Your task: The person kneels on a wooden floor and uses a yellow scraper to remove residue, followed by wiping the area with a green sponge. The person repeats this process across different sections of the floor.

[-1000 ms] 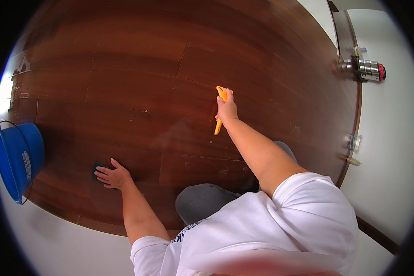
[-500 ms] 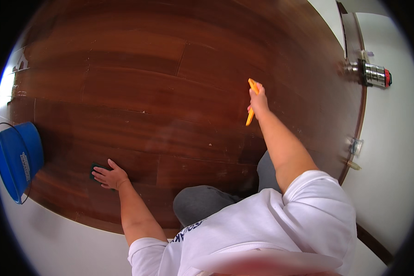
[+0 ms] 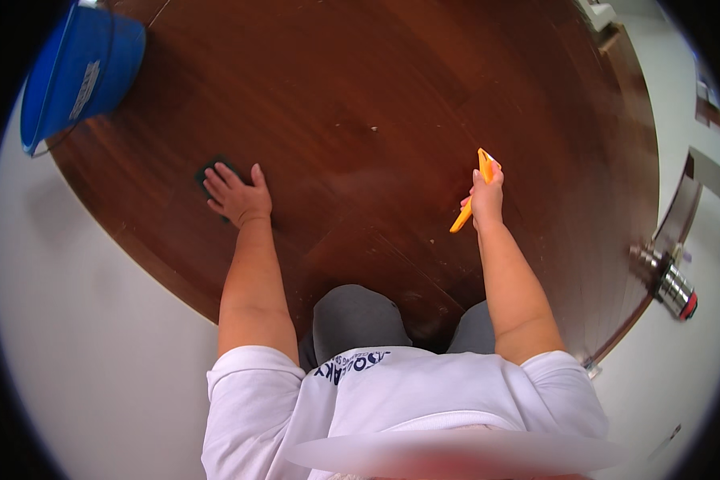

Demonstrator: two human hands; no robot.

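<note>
My left hand (image 3: 240, 196) lies flat with its fingers spread, on a dark green scouring pad (image 3: 206, 177) pressed against the brown wooden floor (image 3: 360, 88). Most of the pad is hidden beneath the palm. To the right, my right hand (image 3: 488, 196) is wrapped around a slim yellow-orange hand tool (image 3: 462, 219), which slants up and to the right just over or on the boards. Its exact kind cannot be made out. A small pale speck (image 3: 374, 129) marks the floor between the two hands.
A blue bucket (image 3: 112, 68) with a wire handle stands at the upper left. A steel cylinder with a red end (image 3: 678, 294) is at the right, by the dark baseboard (image 3: 620, 332). My grey-clad knees (image 3: 360, 316) are close below the hands.
My view has turned left, so the bucket appears higher and the steel cylinder lower. The right hand has come back nearer to my body with the yellow-orange tool; the left remains on the pad.
</note>
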